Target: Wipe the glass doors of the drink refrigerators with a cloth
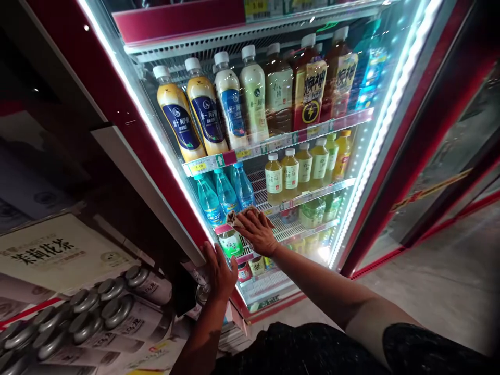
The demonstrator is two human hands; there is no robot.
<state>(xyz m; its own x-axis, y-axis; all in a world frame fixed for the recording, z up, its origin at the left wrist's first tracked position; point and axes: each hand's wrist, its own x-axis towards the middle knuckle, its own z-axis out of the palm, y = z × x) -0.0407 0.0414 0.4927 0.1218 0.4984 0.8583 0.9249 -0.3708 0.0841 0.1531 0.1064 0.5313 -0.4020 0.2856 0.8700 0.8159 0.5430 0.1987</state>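
Note:
My right hand (257,230) presses a brownish cloth (234,219) flat against the glass door (260,307) of a lit drinks fridge. Part of the cloth is hidden under the palm and fingers. Lower and to the left, my left hand (221,272) rests with outstretched fingers at the red door frame (172,203) and holds nothing. Behind the glass near the cloth stand blue-capped bottles (219,192) and a green-labelled bottle (230,244).
Several milk-tea bottles (207,104) and dark drinks (310,86) fill an upper shelf, with pale yellow bottles (291,169) below. Silver-capped containers (128,317) crowd the lower left beside a cream sign (47,252). Another red-framed fridge (429,192) stands right, above grey floor (422,291).

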